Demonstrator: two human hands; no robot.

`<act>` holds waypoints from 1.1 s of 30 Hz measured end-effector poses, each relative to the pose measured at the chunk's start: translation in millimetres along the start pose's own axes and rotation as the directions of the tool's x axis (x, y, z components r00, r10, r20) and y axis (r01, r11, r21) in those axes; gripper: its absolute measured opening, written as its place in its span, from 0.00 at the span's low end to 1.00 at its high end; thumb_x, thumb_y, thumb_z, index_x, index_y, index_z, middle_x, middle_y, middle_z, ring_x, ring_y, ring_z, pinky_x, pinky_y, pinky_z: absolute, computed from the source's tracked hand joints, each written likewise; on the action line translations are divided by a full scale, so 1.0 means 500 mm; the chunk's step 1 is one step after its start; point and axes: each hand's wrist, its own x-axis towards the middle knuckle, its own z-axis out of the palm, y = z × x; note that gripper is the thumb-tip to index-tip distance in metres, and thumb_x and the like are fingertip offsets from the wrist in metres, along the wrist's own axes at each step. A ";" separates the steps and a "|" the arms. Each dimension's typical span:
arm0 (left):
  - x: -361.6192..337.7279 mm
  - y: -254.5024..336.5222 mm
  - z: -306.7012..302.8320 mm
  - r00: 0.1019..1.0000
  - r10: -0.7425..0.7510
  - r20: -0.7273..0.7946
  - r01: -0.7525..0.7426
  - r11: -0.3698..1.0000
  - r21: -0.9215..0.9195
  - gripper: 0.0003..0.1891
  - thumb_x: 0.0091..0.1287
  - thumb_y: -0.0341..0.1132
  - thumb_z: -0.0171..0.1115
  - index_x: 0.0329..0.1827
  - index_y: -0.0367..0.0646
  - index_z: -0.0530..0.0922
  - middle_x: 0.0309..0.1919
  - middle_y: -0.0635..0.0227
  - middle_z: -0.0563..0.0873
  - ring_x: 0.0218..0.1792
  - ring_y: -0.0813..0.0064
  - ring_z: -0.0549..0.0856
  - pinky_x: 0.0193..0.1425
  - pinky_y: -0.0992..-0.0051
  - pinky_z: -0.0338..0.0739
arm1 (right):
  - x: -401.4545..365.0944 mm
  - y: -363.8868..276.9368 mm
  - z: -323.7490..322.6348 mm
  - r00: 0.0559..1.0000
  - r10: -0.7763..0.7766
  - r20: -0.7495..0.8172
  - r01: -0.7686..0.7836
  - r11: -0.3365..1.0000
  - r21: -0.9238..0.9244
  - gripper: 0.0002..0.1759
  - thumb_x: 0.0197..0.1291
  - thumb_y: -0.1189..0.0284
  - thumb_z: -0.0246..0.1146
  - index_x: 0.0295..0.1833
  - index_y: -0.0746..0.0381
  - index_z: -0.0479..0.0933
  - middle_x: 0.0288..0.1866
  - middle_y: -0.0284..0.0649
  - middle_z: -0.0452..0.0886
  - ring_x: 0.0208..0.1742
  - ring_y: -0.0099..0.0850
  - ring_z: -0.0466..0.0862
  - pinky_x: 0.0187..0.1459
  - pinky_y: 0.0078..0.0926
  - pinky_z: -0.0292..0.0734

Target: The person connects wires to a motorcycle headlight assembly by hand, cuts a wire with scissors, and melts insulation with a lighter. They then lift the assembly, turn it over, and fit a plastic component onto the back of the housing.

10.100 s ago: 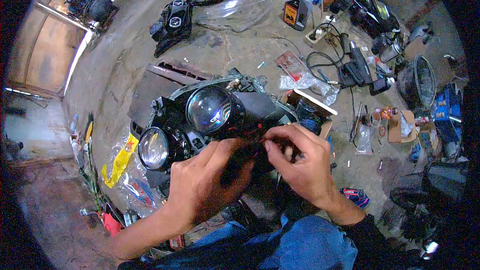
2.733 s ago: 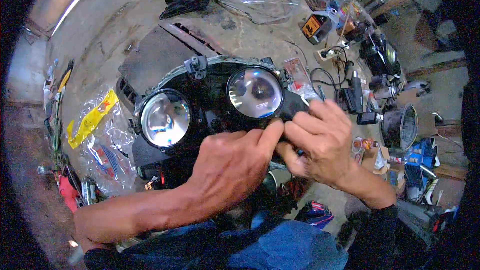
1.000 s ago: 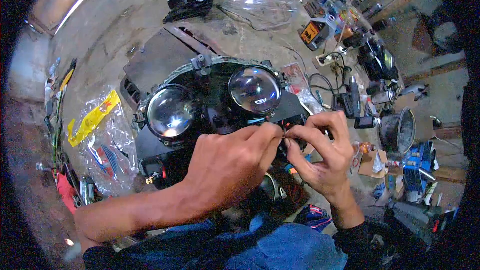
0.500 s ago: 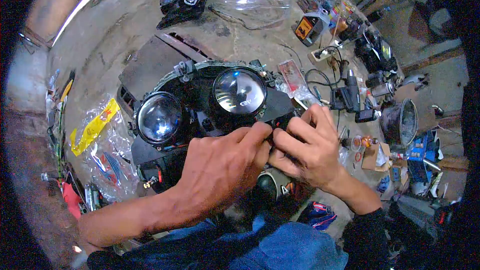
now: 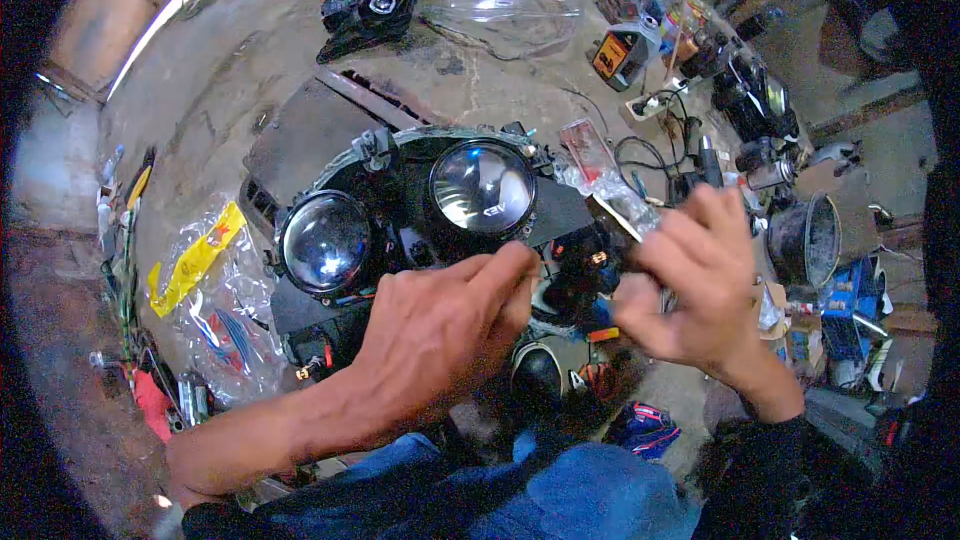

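Note:
A dark headlight assembly (image 5: 400,155) with two round projector lenses lies in front of me. The smaller lens (image 5: 326,242) is on its left and the larger lens (image 5: 482,188) on its right. My left hand (image 5: 450,315) is closed at the lower edge of the assembly, below the larger lens, and what its fingers pinch is hidden. To the right, apart from the assembly, my right hand (image 5: 695,285) is smeared by motion with its fingers bent; I cannot make out anything in it. Near its thumb shows a small orange piece (image 5: 603,335).
A clear plastic bag (image 5: 230,340) with a yellow strip (image 5: 200,260) lies at left. Another lamp unit (image 5: 372,15) sits farther back. A dark jug with an orange label (image 5: 625,55), a metal pot (image 5: 805,240) and a shoe (image 5: 538,375) are also around.
My right hand has moved away from my left hand, to the right and slightly up. My left hand stays closed in nearly the same place. Parts of the assembly's right end are uncovered.

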 end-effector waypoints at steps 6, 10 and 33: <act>0.007 0.006 -0.006 1.000 -0.014 -0.027 0.013 1.000 -0.026 0.07 0.74 0.39 0.66 0.50 0.50 0.83 0.34 0.59 0.91 0.35 0.51 0.92 0.35 0.54 0.86 | -0.133 0.041 -0.096 0.860 0.370 0.352 -0.471 0.841 0.268 0.11 0.57 0.72 0.74 0.30 0.65 0.79 0.27 0.41 0.76 0.31 0.43 0.74 0.35 0.41 0.68; 0.009 0.013 -0.004 0.998 -0.045 -0.044 0.044 0.999 -0.023 0.08 0.73 0.40 0.67 0.49 0.49 0.84 0.35 0.58 0.92 0.35 0.51 0.92 0.37 0.54 0.86 | -0.276 0.038 -0.055 0.701 0.400 0.590 -0.602 0.775 0.189 0.12 0.61 0.66 0.77 0.40 0.65 0.87 0.31 0.44 0.81 0.40 0.49 0.82 0.46 0.41 0.78; 0.002 0.002 0.009 0.998 -0.009 -0.059 0.009 1.000 -0.002 0.11 0.73 0.41 0.69 0.52 0.47 0.84 0.36 0.56 0.91 0.37 0.50 0.92 0.37 0.53 0.85 | -0.021 -0.055 0.088 0.995 0.087 -0.038 -0.078 0.980 0.185 0.16 0.49 0.71 0.78 0.46 0.56 0.87 0.41 0.34 0.80 0.43 0.39 0.78 0.44 0.41 0.72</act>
